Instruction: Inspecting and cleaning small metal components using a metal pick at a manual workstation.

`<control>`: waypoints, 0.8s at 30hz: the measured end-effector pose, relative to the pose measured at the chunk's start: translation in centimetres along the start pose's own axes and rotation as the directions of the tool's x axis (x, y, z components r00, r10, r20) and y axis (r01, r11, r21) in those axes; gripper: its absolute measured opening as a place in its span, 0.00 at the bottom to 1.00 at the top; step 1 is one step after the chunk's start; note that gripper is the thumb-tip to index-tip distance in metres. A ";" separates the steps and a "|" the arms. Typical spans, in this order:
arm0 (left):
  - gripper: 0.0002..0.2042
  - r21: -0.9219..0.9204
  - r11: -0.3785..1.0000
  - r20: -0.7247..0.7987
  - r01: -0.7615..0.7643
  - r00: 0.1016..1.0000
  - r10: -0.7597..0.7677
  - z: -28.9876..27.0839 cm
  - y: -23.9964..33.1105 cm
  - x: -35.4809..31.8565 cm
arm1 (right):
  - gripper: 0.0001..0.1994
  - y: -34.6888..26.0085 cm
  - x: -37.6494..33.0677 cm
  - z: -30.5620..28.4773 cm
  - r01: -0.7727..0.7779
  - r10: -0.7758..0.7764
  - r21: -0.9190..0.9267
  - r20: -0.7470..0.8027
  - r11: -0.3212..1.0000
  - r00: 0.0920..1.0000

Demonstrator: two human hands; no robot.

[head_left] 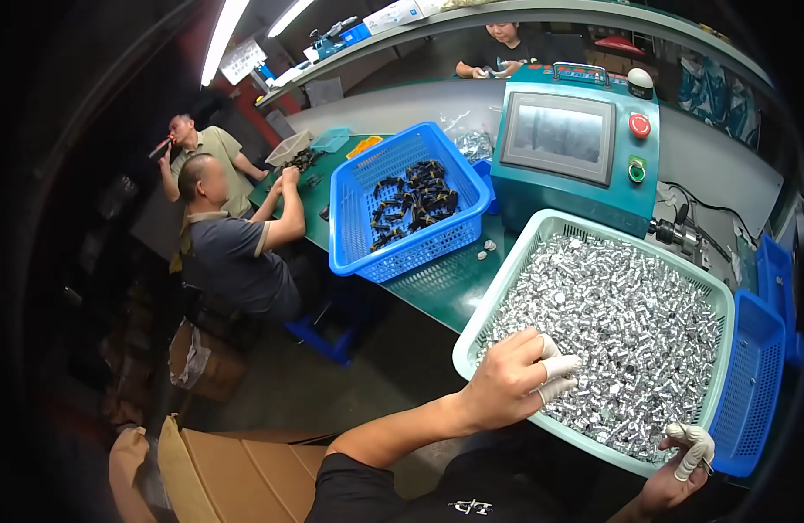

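The desk point(441, 292) carries the pale basket point(504, 292). The left hand point(511, 375) is above its near left side, fingers point(557, 367) bunched; the right hand point(681, 472) is at its near right corner, fingers curled. Whether either pinches anything cannot be told. Small metal parts point(611, 322) fill the basket.

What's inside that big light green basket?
The light green basket holds a big heap of small, shiny silver pieces. Only the ones near the top show. They cover the basket's bottom, so whatever lies deeper down can't be seen.
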State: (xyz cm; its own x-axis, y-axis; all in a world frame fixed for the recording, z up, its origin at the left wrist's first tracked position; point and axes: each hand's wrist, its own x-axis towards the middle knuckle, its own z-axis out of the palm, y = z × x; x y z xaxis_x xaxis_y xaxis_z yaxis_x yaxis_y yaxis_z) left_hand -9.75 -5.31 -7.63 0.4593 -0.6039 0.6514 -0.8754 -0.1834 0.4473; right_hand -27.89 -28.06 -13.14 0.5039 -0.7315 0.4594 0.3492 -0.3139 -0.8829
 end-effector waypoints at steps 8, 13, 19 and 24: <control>0.15 0.030 0.998 0.013 0.052 0.999 -0.053 0.1 -0.9 -0.5 | 0.24 -2.6 0.8 0.0 -0.001 0.013 -0.109 0.115 0.994 0.993; 0.14 0.055 0.998 0.024 0.017 1.000 -0.018 0.0 0.2 1.0 | 0.23 -1.5 0.6 -1.2 0.013 0.004 -0.136 0.126 0.991 0.992; 0.14 0.088 0.996 0.022 0.022 0.999 -0.024 0.4 -0.3 0.1 | 0.22 -1.3 0.5 -1.4 -0.034 0.074 -0.174 0.225 0.984 0.971; 0.13 0.109 0.994 0.025 0.026 0.999 -0.028 0.1 0.0 0.2 | 0.21 -1.2 0.5 -1.0 0.013 0.007 -0.090 0.223 0.996 0.975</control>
State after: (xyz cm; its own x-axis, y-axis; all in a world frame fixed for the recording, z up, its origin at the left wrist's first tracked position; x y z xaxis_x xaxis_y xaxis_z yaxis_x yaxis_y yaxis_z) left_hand -9.69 -5.50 -7.54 0.4801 -0.6176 0.6229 -0.8746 -0.2824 0.3941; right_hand -28.84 -28.68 -11.99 0.6700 -0.5803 0.4630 0.2830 -0.3770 -0.8819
